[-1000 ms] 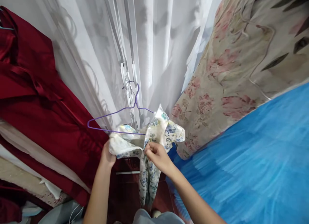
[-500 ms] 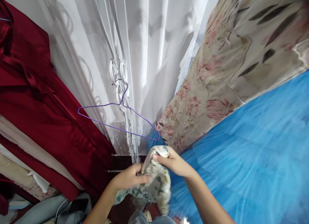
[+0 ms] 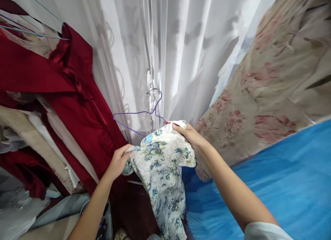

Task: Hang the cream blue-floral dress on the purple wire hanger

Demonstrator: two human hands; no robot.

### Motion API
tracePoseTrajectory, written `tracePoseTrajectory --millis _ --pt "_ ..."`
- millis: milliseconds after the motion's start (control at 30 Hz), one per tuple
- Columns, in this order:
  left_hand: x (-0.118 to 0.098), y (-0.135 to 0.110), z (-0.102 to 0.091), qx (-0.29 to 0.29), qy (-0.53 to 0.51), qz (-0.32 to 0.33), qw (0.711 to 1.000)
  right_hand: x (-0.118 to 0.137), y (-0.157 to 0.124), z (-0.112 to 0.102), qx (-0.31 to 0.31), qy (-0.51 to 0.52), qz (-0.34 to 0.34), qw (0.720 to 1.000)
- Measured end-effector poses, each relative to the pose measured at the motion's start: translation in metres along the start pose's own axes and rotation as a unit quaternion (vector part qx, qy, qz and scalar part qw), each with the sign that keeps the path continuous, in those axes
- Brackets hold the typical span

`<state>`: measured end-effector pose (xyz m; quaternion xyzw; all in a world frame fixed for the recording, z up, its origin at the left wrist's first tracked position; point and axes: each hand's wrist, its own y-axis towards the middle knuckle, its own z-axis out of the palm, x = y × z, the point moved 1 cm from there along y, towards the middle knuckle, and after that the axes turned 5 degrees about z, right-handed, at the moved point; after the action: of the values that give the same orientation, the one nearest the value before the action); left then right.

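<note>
A white garment with blue and green flowers [image 3: 162, 167] hangs spread between my hands. My left hand [image 3: 121, 160] pinches its left shoulder edge. My right hand [image 3: 187, 131] grips the right shoulder by the neckline, thumb on top and fingers partly hidden behind the cloth. Just behind the garment, a purple wire hanger [image 3: 137, 112] hangs from a white ornate metal stand [image 3: 152, 81]. The garment's upper edge covers the hanger's right arm and part of its bottom bar; whether the cloth is around the hanger or only in front of it, I cannot tell.
Dark red clothing [image 3: 85, 95] hangs at the left, with pale garments beside it. A floral beige cloth [image 3: 238, 109] and blue tulle [image 3: 271, 185] fill the right. White curtains [image 3: 186, 43] stand behind. A grey bag-like item [image 3: 59, 212] lies low at the left.
The bunched garment has been opened out and raised to the hanger. My hands have moved up and apart. The view has shifted left, showing more of the red clothing.
</note>
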<state>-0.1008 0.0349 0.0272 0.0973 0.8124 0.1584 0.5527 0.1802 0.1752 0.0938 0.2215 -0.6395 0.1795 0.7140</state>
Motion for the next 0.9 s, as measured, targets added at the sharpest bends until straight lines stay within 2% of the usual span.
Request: tracePoseTrajectory --millis 33,100,167,267,333,400,500,600,667,733,833,900 --pt "0.009 0.005 -0.016 0.019 0.021 -0.007 1.0 0.001 -0.001 0.0 -0.001 0.016 0.011 1.0" --pt "0.024 0.02 -0.05 0.093 0.102 -0.012 0.99 0.005 -0.005 -0.005 0.001 0.032 0.036 0.999" --pt "0.033 0.041 -0.087 0.14 0.219 0.022 0.965 0.013 -0.007 -0.01 0.011 0.029 0.064 0.997" --pt "0.023 0.083 -0.133 0.107 0.337 0.087 0.931 0.022 -0.005 -0.013 0.006 0.0 0.091 0.996" --pt "0.004 0.112 -0.146 0.066 0.355 0.11 0.926 0.025 -0.003 -0.013 -0.018 -0.017 0.091 0.996" --pt "-0.018 0.134 -0.142 0.042 0.334 0.146 0.93 0.026 -0.003 -0.011 -0.044 -0.011 0.083 0.996" --pt "-0.035 0.151 -0.115 0.045 0.238 0.185 0.952 0.022 -0.011 -0.005 -0.041 0.008 0.07 0.997" --pt "-0.028 0.15 -0.094 0.019 0.206 0.164 0.964 0.005 -0.032 -0.002 -0.068 -0.025 0.024 0.997" --pt "-0.019 0.146 -0.09 -0.014 0.219 0.151 0.964 -0.011 -0.049 -0.003 -0.121 -0.044 0.001 0.992" --pt "-0.02 0.142 -0.092 -0.032 0.216 0.152 0.964 -0.026 -0.064 -0.007 -0.163 -0.021 0.007 0.986" --pt "-0.048 0.14 -0.09 -0.049 0.22 0.187 0.956 -0.035 -0.079 -0.017 -0.237 0.05 -0.006 0.97" --pt "-0.076 0.139 -0.082 -0.051 0.268 0.232 0.934 -0.037 -0.087 -0.02 -0.306 0.094 -0.042 0.946"
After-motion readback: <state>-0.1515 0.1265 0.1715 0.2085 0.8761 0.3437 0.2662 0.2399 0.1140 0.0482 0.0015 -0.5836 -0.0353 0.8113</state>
